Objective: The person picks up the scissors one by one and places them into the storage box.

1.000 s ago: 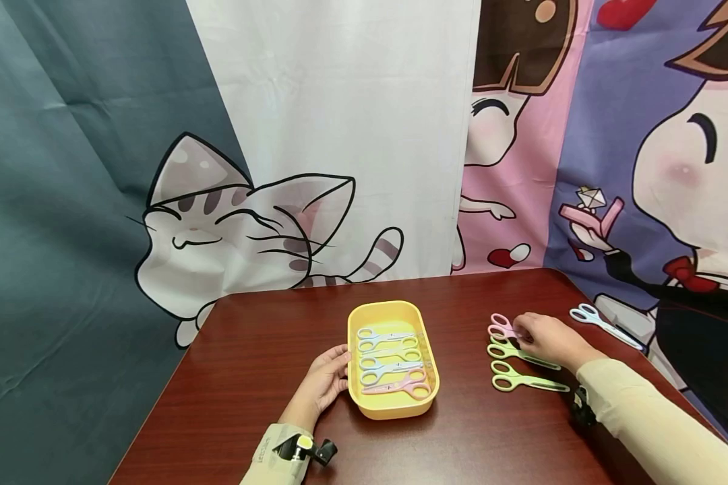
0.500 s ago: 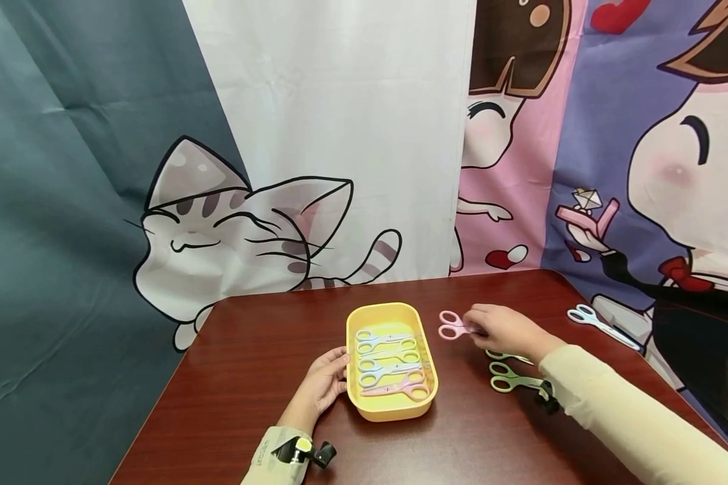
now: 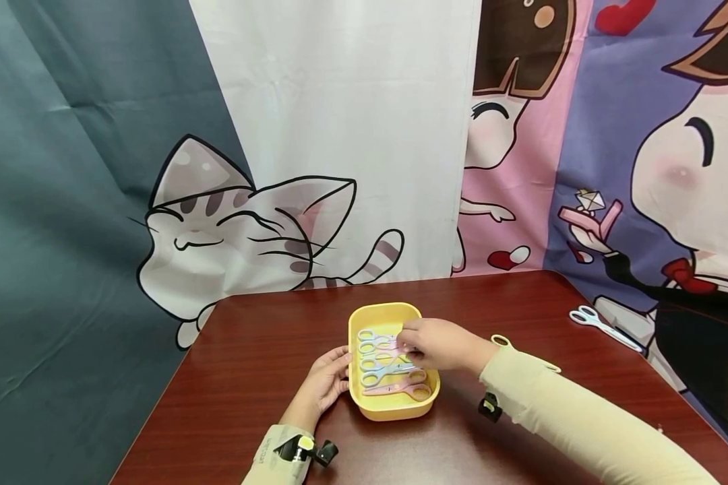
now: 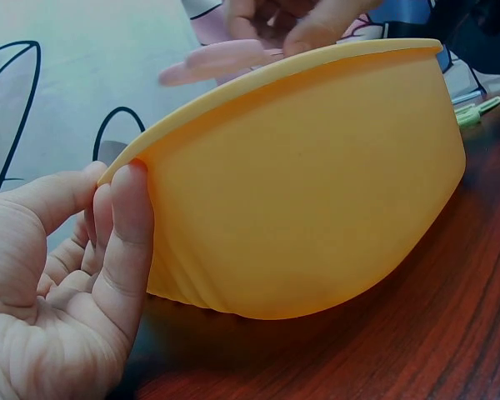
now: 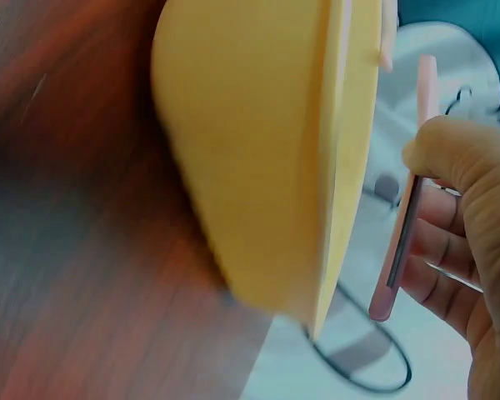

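A yellow plastic basket point(image 3: 394, 409) stands mid-table with several pairs of scissors lying across its floor, including pale blue scissors point(image 3: 371, 374) and pink scissors point(image 3: 417, 389) near the front. At its left side my left hand point(image 3: 325, 378) pinches the rim, thumb on top and fingers against the outer wall, as the left wrist view shows. My right hand point(image 3: 439, 342) is over the basket's right side. Between its thumb and fingers it holds another pair of pink scissors point(image 5: 427, 87), raised above the rim in both wrist views; the left wrist view shows the pink handles point(image 4: 221, 57).
Green scissors point(image 3: 501, 340) lie on the table, mostly hidden beneath my right sleeve. White-blue scissors point(image 3: 605, 329) rest by the table's right edge. A printed cartoon curtain point(image 3: 364, 101) hangs right behind the table's back edge.
My right hand has lifted the pink scissors from beside the green ones and carried them left to above the basket. The left hand has stayed on the rim.
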`<control>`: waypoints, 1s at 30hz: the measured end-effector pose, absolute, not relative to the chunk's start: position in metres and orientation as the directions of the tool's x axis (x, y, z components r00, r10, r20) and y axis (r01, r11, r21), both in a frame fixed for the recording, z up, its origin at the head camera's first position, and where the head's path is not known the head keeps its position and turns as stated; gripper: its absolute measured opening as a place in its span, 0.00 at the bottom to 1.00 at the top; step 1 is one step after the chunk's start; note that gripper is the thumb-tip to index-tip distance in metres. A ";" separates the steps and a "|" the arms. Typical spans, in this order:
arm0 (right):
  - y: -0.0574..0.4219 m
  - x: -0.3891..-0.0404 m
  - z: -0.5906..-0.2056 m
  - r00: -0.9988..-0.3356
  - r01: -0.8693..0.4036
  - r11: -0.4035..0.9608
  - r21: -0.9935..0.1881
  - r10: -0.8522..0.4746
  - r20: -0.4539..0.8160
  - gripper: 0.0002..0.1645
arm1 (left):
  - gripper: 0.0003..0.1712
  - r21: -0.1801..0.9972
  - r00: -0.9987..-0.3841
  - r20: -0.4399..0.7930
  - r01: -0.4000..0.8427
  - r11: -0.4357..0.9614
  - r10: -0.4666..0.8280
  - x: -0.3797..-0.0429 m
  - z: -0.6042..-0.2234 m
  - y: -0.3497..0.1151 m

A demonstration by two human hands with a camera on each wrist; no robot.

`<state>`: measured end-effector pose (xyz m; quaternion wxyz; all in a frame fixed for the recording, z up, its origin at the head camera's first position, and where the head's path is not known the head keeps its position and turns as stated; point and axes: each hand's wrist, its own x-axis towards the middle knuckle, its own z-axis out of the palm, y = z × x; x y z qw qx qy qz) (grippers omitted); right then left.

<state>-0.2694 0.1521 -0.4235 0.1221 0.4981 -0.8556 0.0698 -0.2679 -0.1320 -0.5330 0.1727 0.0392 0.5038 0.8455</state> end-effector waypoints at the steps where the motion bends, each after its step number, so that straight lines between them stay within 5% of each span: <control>1: 0.146 -0.267 -0.424 -0.469 -0.873 0.488 0.005 -0.842 0.265 0.11 | 0.08 0.867 -0.938 -0.105 -0.250 -0.432 0.331 -0.268 -0.533 -0.132; 17: 0.108 -0.258 -0.464 -0.407 -0.903 0.420 0.090 -0.904 0.133 0.08 | 0.08 0.878 -0.949 -0.086 -0.216 -0.426 0.303 -0.268 -0.537 -0.129; 30: 0.108 -0.259 -0.476 -0.466 -0.882 0.469 0.037 -0.882 0.070 0.07 | 0.08 0.881 -0.946 -0.102 -0.230 -0.414 0.308 -0.268 -0.535 -0.131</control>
